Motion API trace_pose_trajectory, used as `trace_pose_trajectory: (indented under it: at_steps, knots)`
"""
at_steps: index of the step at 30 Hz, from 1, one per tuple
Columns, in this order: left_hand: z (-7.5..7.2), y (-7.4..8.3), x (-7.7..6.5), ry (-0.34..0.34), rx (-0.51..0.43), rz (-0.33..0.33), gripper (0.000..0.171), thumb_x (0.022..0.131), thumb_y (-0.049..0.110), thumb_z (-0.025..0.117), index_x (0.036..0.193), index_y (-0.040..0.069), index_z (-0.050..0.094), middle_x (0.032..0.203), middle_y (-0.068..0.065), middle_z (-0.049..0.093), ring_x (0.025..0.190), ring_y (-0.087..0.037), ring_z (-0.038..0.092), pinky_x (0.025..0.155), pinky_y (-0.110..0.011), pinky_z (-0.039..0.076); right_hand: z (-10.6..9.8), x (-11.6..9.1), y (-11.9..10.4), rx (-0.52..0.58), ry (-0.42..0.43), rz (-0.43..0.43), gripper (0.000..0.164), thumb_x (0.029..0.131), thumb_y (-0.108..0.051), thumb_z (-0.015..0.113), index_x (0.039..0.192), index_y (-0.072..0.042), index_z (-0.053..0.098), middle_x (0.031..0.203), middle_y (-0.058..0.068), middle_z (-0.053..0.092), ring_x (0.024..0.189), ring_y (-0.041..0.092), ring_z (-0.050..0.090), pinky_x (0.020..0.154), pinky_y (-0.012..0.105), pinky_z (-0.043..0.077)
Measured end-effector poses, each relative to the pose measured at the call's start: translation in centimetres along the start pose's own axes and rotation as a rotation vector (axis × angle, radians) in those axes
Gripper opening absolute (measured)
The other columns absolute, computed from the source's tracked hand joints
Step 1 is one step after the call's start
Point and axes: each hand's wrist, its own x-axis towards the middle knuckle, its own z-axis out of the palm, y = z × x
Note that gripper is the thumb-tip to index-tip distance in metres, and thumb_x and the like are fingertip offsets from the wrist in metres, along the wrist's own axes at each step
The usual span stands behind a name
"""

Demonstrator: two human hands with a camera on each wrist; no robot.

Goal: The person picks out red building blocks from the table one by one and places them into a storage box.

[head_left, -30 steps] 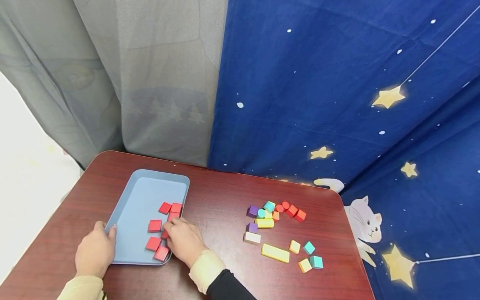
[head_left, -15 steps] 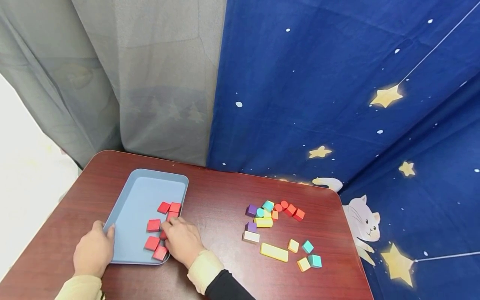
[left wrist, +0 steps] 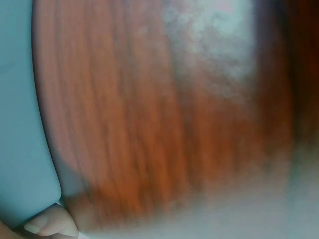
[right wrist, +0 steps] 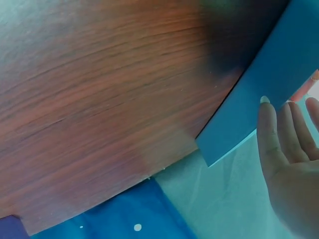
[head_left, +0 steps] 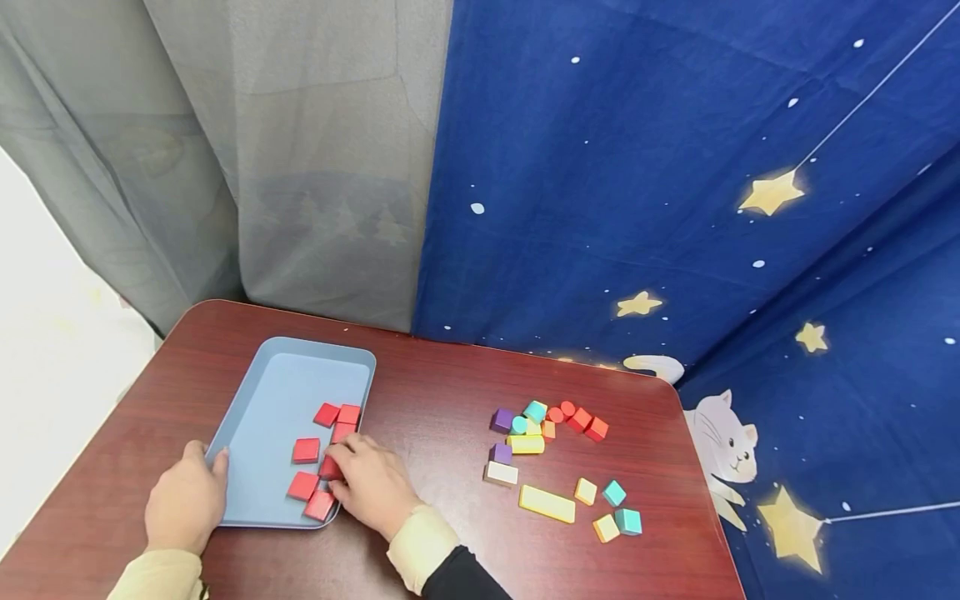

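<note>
A light blue tray (head_left: 273, 425) lies at the left of the table in the head view. My left hand (head_left: 186, 500) holds its left rim, thumb inside; a fingertip at the tray edge shows in the left wrist view. Several flat red square blocks (head_left: 305, 451) lie in the tray's right half. My right hand (head_left: 375, 483) reaches over the right rim, its fingers loosely spread beside one red block (head_left: 331, 467). In the right wrist view the right hand's fingers (right wrist: 269, 129) look fairly straight, beyond the tray wall (right wrist: 239, 109). The block's far side is partly hidden.
Right of the tray, on the brown table (head_left: 427, 392), lies a mixed group of blocks: purple blocks (head_left: 502, 420), red blocks (head_left: 596, 429), a yellow half-round block (head_left: 526, 445), a white block (head_left: 501, 474). Nearer are a long yellow block (head_left: 547, 504) and teal cubes (head_left: 628, 522). Curtains hang behind.
My right hand has drawn slightly right and its thumb has spread from the fingers, so more of the red block shows. The left hand keeps its place on the tray.
</note>
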Motion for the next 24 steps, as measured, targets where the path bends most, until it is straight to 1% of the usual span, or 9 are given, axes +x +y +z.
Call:
trace_pose_trajectory:
  at_steps: [5,8,12,18,24]
  knots:
    - [-0.1,0.0,0.0,0.003,-0.001,0.003,0.054,0.101,0.037,0.038,0.124,-0.011,0.042,0.108,-0.040,0.055,0.087,-0.058,0.057,0.060,-0.054,0.042,-0.4,-0.6,0.5,0.003,0.048,-0.014,0.035,0.084,-0.037,0.071,0.117,-0.028,0.063,0.110,-0.015,0.059,0.099,0.001,0.057,0.077,0.014,0.044]
    - [-0.1,0.1,0.0,0.001,-0.001,0.004,0.054,0.101,0.037,0.038,0.125,-0.011,0.041,0.108,-0.040,0.055,0.087,-0.058,0.057,0.060,-0.054,0.042,-0.6,-1.0,0.9,0.007,0.072,-0.008,0.035,0.084,-0.035,0.072,0.116,-0.027,0.064,0.109,-0.015,0.060,0.099,0.002,0.058,0.078,0.015,0.045]
    - [-0.1,0.1,0.0,-0.010,0.001,-0.002,0.055,0.101,0.038,0.037,0.125,-0.011,0.041,0.109,-0.040,0.054,0.089,-0.058,0.056,0.060,-0.054,0.042,-0.9,-1.7,1.6,0.019,0.083,0.012,0.035,0.083,-0.035,0.073,0.115,-0.025,0.064,0.107,-0.014,0.061,0.099,0.002,0.060,0.079,0.016,0.045]
    - [-0.1,0.1,0.0,-0.028,0.007,-0.018,0.057,0.101,0.040,0.037,0.127,-0.012,0.039,0.111,-0.040,0.053,0.090,-0.058,0.056,0.062,-0.054,0.043,-1.3,-2.9,2.4,0.066,0.094,0.045,0.032,0.081,-0.035,0.074,0.111,-0.025,0.067,0.103,-0.014,0.062,0.096,0.004,0.061,0.080,0.017,0.045]
    - [-0.2,0.2,0.0,-0.033,0.006,-0.018,0.056,0.102,0.039,0.036,0.126,-0.012,0.039,0.109,-0.040,0.054,0.088,-0.057,0.057,0.061,-0.053,0.043,-1.5,-3.8,3.1,0.069,0.115,0.049,0.031,0.081,-0.036,0.074,0.109,-0.024,0.068,0.100,-0.015,0.061,0.094,0.004,0.061,0.081,0.017,0.045]
